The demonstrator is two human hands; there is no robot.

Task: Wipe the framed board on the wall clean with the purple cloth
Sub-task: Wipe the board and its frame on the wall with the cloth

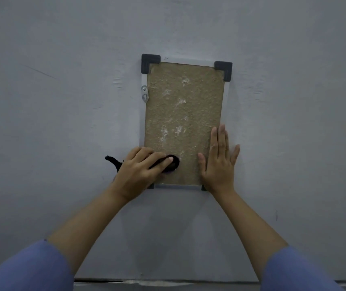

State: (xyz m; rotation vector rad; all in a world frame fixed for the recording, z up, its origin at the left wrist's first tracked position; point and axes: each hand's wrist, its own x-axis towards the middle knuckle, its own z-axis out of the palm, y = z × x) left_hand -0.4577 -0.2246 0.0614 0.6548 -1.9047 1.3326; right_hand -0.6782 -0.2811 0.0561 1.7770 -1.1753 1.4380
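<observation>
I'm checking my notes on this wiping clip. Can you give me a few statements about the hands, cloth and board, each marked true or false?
1. The left hand holds the cloth against the board. True.
2. The right hand grips the cloth. False: it lies flat and open on the board's lower right.
3. Pale smudges mark the board. True.
4. The cloth is at the board's top edge. False: it is near the lower left.

Plain grey wall (62, 122), faintly scuffed
</observation>
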